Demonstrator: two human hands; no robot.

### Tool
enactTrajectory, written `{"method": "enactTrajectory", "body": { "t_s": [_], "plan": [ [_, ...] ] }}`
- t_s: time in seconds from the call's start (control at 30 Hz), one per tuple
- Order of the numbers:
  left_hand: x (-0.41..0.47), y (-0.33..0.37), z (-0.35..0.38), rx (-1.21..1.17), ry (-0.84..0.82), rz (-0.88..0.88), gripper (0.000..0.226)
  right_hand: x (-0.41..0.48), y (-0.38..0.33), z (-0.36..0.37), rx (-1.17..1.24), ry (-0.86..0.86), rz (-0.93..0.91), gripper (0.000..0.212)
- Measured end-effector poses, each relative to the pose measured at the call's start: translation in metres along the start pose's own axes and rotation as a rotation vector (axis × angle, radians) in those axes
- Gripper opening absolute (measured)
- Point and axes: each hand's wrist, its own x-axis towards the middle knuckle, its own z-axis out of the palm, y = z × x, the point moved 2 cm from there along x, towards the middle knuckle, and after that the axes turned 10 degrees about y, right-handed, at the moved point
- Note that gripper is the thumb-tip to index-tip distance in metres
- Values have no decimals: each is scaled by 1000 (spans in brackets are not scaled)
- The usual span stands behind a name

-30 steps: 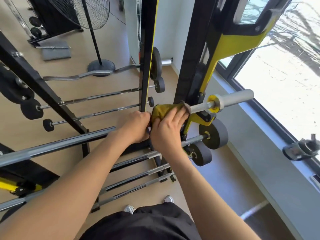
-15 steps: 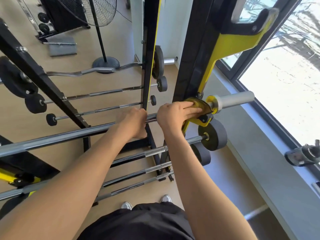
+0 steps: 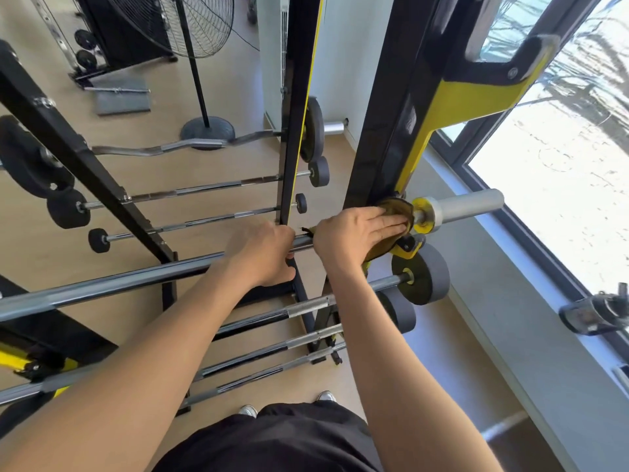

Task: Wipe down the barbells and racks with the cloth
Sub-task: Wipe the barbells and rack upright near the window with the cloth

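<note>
At the rack upright (image 3: 384,131), right hand (image 3: 354,233) presses cloth (image 3: 396,207) flat-fingered onto barbell (image 3: 136,284); left hand (image 3: 262,253) curls round barbell. Best press firmly, work around the collar (image 3: 423,216).

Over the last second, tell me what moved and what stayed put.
The right hand slid right along the barbell, carrying the cloth from beside the left hand to the yellow collar, its fingers now flat on the cloth. The left hand keeps gripping the barbell, which stays racked.
</note>
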Motion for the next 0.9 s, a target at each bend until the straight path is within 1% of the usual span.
{"method": "enactTrajectory", "body": {
  "t_s": [0.07,0.13,0.23,0.3,0.33,0.4,0.43,0.47,0.5,0.57,0.6,0.63,0.67,0.7,0.73,0.77,0.83,0.9],
  "plan": [
    [-1,-1,0,-21,0,14,25,16,4,-1,3,73,45,101],
    [-2,-2,-1,-41,-8,20,24,22,6,-2,19,124,80,100],
    [-1,0,-4,-32,-2,18,22,7,9,4,145,177,83,85],
    [-1,2,-5,-13,12,17,20,-18,8,9,301,175,40,77],
    [-1,3,-6,-3,19,19,20,-32,6,11,430,140,50,77],
    [-3,4,-8,-4,42,38,16,-50,7,12,674,34,158,81],
    [-5,3,-8,-1,54,48,15,-52,9,9,756,12,211,81],
    [-6,2,-8,7,60,62,19,-49,12,4,802,9,268,77],
    [-8,0,-5,9,62,85,27,-42,17,-4,850,26,345,68],
    [-11,-3,-2,6,77,104,35,-21,30,-18,960,42,612,47],
    [-12,-3,-2,6,94,110,39,-12,34,-21,1040,16,754,42],
    [-13,-2,0,2,112,118,48,-8,36,-21,1144,-29,853,39],
    [-13,0,3,-6,123,124,64,-12,33,-20,1251,-84,903,40],
    [-13,3,5,-14,129,126,83,-21,29,-14,1272,-143,889,45],
    [-14,5,8,-22,140,116,98,-36,26,-3,1247,-205,851,47],
    [-13,5,11,-25,158,109,104,-54,22,6,1216,-265,810,47],
    [-14,3,14,8,209,134,105,-86,17,18,1210,-393,756,43],
    [-18,-1,12,56,211,169,117,-88,21,16,1226,-427,698,48]
  ]
}}
